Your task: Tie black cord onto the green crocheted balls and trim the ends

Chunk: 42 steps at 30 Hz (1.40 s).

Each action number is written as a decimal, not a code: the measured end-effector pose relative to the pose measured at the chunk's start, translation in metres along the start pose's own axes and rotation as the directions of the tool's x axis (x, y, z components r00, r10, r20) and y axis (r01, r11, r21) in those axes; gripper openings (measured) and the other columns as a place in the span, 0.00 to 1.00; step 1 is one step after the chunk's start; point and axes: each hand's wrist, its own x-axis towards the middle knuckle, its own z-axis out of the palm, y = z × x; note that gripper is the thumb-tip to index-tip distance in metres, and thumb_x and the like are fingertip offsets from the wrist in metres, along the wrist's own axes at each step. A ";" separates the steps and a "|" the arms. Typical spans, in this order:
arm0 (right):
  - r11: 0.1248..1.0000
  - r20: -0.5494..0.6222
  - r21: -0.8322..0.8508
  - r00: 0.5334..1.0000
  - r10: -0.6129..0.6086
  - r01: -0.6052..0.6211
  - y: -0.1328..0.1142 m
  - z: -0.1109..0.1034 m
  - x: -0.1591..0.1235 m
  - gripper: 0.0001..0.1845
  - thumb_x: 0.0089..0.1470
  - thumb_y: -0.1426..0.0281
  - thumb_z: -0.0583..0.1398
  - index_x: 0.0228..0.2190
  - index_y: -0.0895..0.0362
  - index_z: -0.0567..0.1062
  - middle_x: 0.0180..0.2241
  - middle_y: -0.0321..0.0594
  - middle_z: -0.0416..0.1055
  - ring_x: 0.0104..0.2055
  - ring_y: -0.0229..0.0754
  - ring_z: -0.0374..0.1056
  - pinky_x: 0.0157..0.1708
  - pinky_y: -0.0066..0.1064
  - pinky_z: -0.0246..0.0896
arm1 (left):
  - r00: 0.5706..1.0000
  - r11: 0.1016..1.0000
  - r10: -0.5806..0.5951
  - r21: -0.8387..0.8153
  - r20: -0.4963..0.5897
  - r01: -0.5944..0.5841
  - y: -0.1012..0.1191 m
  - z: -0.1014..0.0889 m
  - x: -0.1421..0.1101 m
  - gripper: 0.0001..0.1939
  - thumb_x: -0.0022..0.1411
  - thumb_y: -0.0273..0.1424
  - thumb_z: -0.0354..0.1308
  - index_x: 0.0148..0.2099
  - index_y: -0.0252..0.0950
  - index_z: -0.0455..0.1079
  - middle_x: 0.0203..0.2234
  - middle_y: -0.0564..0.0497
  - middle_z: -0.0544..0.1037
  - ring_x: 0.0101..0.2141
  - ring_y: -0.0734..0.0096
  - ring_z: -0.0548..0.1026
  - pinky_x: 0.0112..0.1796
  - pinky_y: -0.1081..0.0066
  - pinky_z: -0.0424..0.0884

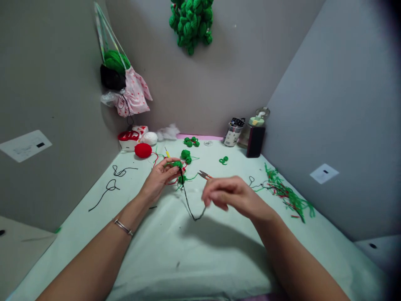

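Observation:
My left hand [161,177] is closed on a small green crocheted piece [177,164], with its fingertips pinching the upper part. From that piece a black yarn strand [187,200] hangs down in a loop and rises to my right hand [233,194]. The fingers of that hand are bent together around the yarn's end; the exact grip is partly hidden. Just below the left fingers hangs or lies another green bit [182,179] with a loose green tail. Thread snips [205,175] lie behind my right hand. A yellow-handled tool [167,154] rests beyond the left hand.
Green crocheted pieces [186,156] and a red yarn ball [143,150] lie further back. Black yarn scraps [109,188] are on the left, green and red scraps [290,192] on the right. A pen cup [232,136], bottle and phone [255,142] stand at the back right.

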 end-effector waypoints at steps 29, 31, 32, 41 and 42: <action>0.994 -0.194 0.082 0.977 0.090 -0.075 0.021 -0.025 0.004 0.14 0.59 0.61 0.63 0.35 0.60 0.81 0.23 0.35 0.68 0.24 0.30 0.59 0.24 0.23 0.55 | 0.961 0.890 0.260 0.360 0.100 -0.278 -0.011 -0.002 -0.001 0.14 0.52 0.29 0.69 0.42 0.38 0.75 0.39 0.51 0.76 0.40 0.68 0.74 0.42 0.68 0.74; 0.998 -0.207 0.062 0.978 0.033 -0.021 0.011 -0.025 -0.003 0.14 0.59 0.61 0.63 0.33 0.60 0.82 0.20 0.34 0.65 0.21 0.30 0.56 0.20 0.23 0.51 | 0.961 0.887 0.257 0.371 0.101 -0.276 -0.014 -0.003 -0.001 0.14 0.52 0.29 0.69 0.42 0.38 0.75 0.40 0.51 0.76 0.39 0.68 0.74 0.41 0.68 0.75; 0.998 -0.223 0.063 0.975 -0.011 0.025 0.006 -0.025 -0.007 0.14 0.58 0.61 0.64 0.32 0.60 0.82 0.19 0.34 0.65 0.20 0.30 0.54 0.19 0.23 0.48 | 0.962 0.886 0.255 0.375 0.096 -0.272 -0.014 -0.003 0.000 0.13 0.52 0.29 0.69 0.42 0.38 0.75 0.39 0.51 0.76 0.39 0.69 0.74 0.40 0.68 0.75; 0.921 -0.254 0.033 0.894 -0.369 0.389 -0.012 -0.019 -0.024 0.09 0.60 0.67 0.63 0.32 0.57 0.82 0.19 0.35 0.64 0.19 0.29 0.53 0.18 0.24 0.49 | 0.978 0.885 0.182 0.417 0.099 -0.207 -0.012 -0.002 -0.001 0.14 0.50 0.30 0.71 0.39 0.37 0.74 0.35 0.52 0.77 0.34 0.70 0.75 0.38 0.68 0.72; 0.926 -0.208 0.002 0.906 -0.370 0.378 -0.012 -0.021 -0.025 0.09 0.61 0.68 0.62 0.34 0.57 0.82 0.19 0.35 0.66 0.19 0.30 0.54 0.18 0.23 0.50 | 0.984 0.902 0.158 0.394 0.081 -0.177 -0.012 -0.003 -0.001 0.15 0.49 0.30 0.71 0.39 0.37 0.73 0.33 0.52 0.77 0.32 0.71 0.75 0.37 0.69 0.72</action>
